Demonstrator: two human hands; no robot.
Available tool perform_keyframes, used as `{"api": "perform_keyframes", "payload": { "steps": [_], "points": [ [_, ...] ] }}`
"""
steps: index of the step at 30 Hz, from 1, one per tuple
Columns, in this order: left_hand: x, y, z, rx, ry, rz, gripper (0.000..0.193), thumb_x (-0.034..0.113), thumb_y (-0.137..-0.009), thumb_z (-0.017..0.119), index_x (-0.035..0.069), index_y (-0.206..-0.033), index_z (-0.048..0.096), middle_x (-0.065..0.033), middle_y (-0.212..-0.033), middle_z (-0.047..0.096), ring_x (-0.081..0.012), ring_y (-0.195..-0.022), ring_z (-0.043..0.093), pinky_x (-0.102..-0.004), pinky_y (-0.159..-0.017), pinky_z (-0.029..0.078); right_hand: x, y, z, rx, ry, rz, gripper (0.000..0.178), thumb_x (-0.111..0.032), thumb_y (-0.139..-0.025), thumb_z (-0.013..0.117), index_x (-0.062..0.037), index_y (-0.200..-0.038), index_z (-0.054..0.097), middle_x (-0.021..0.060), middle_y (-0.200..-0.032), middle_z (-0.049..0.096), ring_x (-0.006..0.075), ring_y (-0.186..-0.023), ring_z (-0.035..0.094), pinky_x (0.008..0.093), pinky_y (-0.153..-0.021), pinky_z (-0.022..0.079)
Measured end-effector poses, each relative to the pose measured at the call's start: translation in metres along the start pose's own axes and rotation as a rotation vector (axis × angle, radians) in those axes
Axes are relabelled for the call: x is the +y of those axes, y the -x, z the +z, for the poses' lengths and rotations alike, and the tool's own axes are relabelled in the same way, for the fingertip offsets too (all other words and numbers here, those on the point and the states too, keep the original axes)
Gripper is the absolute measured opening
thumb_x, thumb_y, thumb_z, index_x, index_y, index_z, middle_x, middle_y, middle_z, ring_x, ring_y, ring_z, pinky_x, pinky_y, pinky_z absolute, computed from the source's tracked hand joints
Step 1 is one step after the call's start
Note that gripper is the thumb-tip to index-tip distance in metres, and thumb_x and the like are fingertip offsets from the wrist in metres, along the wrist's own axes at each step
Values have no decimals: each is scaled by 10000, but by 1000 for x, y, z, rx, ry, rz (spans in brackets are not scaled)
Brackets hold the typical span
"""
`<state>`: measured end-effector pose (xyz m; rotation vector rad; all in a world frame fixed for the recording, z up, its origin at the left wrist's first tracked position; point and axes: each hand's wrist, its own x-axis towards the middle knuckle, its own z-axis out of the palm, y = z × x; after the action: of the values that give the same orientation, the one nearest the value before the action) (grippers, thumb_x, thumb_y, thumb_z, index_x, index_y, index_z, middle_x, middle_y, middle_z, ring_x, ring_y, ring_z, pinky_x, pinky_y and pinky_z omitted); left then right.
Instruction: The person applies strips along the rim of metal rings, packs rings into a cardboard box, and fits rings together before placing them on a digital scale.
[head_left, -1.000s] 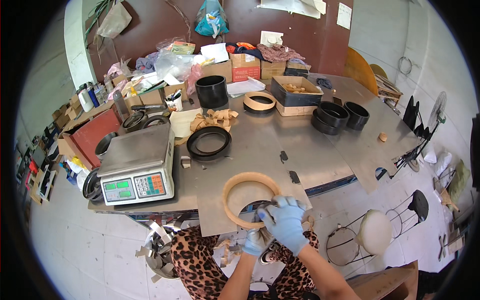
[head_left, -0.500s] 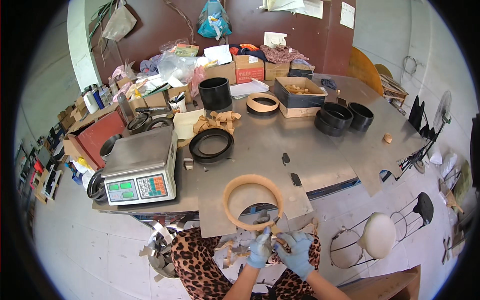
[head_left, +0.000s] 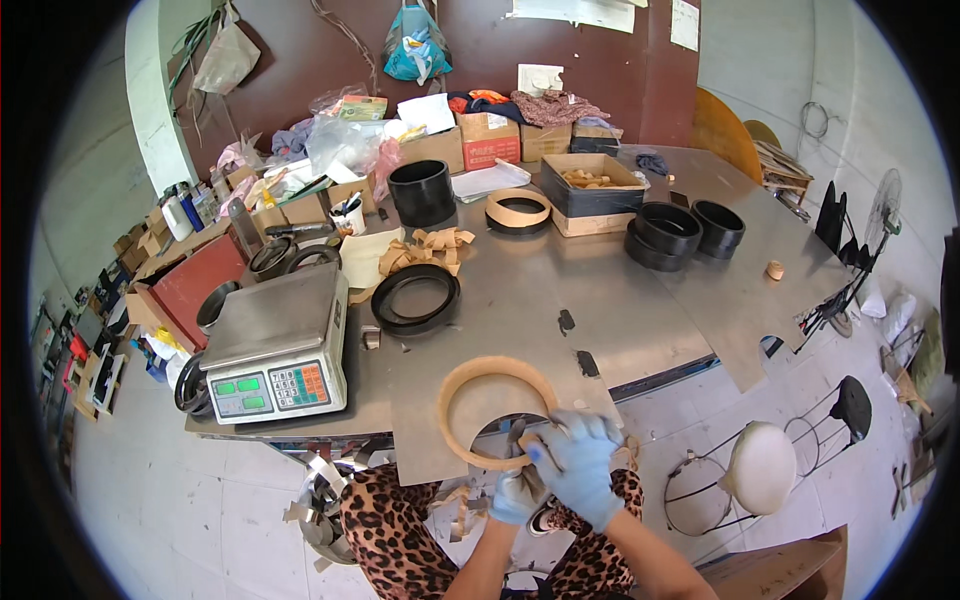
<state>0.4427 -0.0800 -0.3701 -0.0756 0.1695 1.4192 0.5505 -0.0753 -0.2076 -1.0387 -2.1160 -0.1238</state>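
Note:
A tan ring [head_left: 447, 410], seemingly wrapped in paper tape, is held at the table's front edge, its far side over the metal sheet. My left hand [head_left: 519, 490], in a soiled pale glove, grips the ring's near edge from below, thumb up against the band. My right hand [head_left: 582, 462], in a light blue glove, is closed at the ring's near right edge, close above the left fingers. Its fingers are curled and slightly blurred; whatever lies in them is hidden.
A digital scale [head_left: 270, 345] stands at the left. Behind the ring lie a black ring [head_left: 416, 322] and crumpled tan strips [head_left: 440, 240]. Farther back are a black cylinder [head_left: 420, 193], an open box [head_left: 592, 210] and more black rings [head_left: 668, 228]. A stool [head_left: 762, 470] stands right.
My right hand has moved up from below to the ring's near right edge. The ring has shifted slightly left and down in view. The tan strip seen between my hands is now hidden.

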Motion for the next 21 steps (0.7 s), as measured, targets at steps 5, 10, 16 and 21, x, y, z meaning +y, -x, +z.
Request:
{"api": "perform_keyframes", "payload": {
  "steps": [5, 10, 16, 21],
  "points": [
    [-14, 27, 3, -46, -186, 56, 482, 310, -935, 581, 137, -1366, 453, -63, -1301, 562, -250, -1093, 574, -390, -905, 520, -6, 76, 32, 69, -289, 490, 308, -248, -736, 760, -93, -922, 570, 100, -1026, 592, 296, -962, 539, 437, -870, 361],
    [-20, 58, 32, 10, -353, 35, 475, 253, -938, 585, 113, -1366, 433, -27, -1246, 539, -173, -1138, 514, -329, -971, 443, 9, 84, 66, 5, -409, 602, 306, -173, -712, 769, -84, -910, 554, 106, -911, 620, 302, -871, 569, 407, -808, 382],
    [-20, 32, 20, -33, -461, 358, 444, 66, -899, 627, 100, -1321, 493, -61, -1303, 552, -193, -1163, 533, -357, -1023, 400, 27, 102, 24, 49, -308, 247, 336, -140, -708, 757, -138, -1014, 618, 50, -885, 571, 265, -810, 546, 394, -734, 389],
    [-17, 43, 43, -138, -235, 269, 472, 20, -830, 610, 63, -1293, 526, -73, -1283, 583, -201, -1168, 546, -404, -1012, 430, 6, 13, -35, 22, -201, 126, 329, -169, -706, 744, -123, -1005, 615, 53, -889, 584, 254, -832, 561, 398, -759, 391]
  ]
}}
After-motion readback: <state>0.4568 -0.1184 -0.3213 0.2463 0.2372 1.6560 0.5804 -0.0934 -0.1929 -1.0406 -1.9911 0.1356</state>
